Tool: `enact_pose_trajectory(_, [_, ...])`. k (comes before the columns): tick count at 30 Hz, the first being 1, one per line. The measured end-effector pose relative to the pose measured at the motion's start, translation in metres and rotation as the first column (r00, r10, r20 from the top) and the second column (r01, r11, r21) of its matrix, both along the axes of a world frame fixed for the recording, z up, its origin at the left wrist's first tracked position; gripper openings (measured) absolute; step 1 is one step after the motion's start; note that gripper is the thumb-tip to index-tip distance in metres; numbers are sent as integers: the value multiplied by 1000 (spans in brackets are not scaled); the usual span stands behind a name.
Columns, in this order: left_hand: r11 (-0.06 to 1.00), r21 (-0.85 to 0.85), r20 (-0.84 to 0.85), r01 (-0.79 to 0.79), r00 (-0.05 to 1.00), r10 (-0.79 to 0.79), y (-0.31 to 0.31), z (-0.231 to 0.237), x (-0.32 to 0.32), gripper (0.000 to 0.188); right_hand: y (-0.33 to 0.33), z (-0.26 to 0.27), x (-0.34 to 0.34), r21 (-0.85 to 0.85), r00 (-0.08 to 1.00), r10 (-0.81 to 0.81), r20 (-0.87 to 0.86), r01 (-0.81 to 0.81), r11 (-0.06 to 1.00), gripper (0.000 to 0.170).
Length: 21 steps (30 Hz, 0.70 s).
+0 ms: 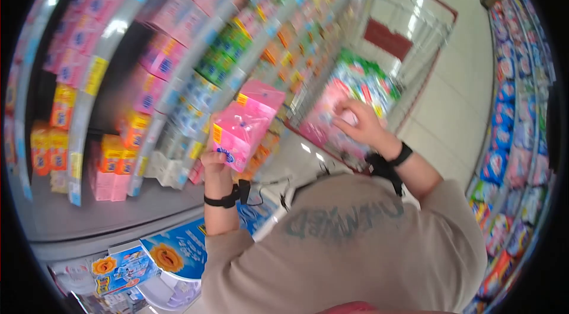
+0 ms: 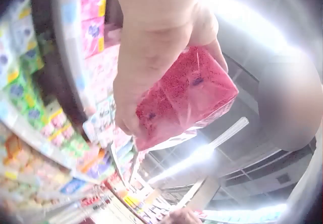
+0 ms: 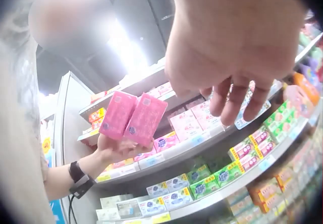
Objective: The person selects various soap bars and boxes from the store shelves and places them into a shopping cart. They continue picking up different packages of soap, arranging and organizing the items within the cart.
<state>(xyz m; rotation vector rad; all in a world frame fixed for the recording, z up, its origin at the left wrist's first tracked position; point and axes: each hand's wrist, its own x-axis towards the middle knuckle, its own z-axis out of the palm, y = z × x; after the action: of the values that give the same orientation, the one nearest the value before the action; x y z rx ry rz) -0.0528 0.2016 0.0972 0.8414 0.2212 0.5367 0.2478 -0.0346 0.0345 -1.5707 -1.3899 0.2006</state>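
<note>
My left hand [image 1: 214,163] grips a pink twin pack of soap bars [image 1: 246,130] in clear wrap, held up in front of the shelves. In the right wrist view the pack [image 3: 133,118] shows as two pink blocks side by side, with the left hand [image 3: 123,149] under its lower end. The left wrist view has the thumb and fingers around the pack [image 2: 194,90]. Over the shopping cart [image 1: 432,8], my right hand [image 1: 364,127] holds nothing, its fingers loosely bent. Below it in the cart lie a pink bag [image 1: 323,109] and a green-and-white bag [image 1: 370,74].
Shelves of boxed soaps [image 1: 225,53] run along the left, in pink, green, blue and orange packs. On the right stands another shelf of bagged goods [image 1: 504,106]. A blue display with a sun picture [image 1: 178,249] is at lower left. Tiled floor [image 1: 450,100] lies between.
</note>
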Motion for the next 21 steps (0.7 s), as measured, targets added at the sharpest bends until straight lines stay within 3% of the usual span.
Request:
enact_pose_trajectory(2, [975, -81, 71, 209, 977, -203, -38, -16, 24, 122, -1, 25, -11, 123, 990, 125, -58, -118, 985, 61])
enact_pose_trajectory(4, [930, -155, 65, 333, 943, -327, -74, -37, 38, 127, -6, 53, -17, 112, 968, 246, 45, -250, 962, 83])
enact_pose_trajectory(5, [903, -193, 73, 385, 923, -378, -90, -48, 41, 129, -8, 58, -23, -11, 922, 387, -18, -387, 922, 88])
enact_pose_trajectory(7, [857, -228, 50, 461, 885, -463, -112, -79, 42, 130, -13, 60, -26, -204, 762, 618, -196, -648, 734, 99])
enact_pose_trajectory(10, [742, -353, 82, 569, 809, -582, -131, -110, 45, 126, -30, 51, -20, -417, 766, 576, -284, -640, 646, 107])
enact_pose_trajectory(14, [643, -477, 141, 599, 774, -617, -140, -138, 34, 111, -38, 35, -17, -585, 746, 534, -398, -655, 478, 85])
enact_pose_trajectory(18, [596, -647, 188, 476, 857, -480, -144, -143, 22, 82, -21, 18, 10, -478, 677, 629, -382, -727, 493, 71])
enact_pose_trajectory(19, [539, -692, 251, 480, 860, -444, -144, -161, 8, 66, -17, 10, 18, -500, 679, 633, -371, -721, 480, 71])
enact_pose_trajectory(21, [573, -739, 171, 353, 922, -348, -149, -182, -18, 66, -3, 3, 31, -622, 727, 618, -300, -640, 451, 70])
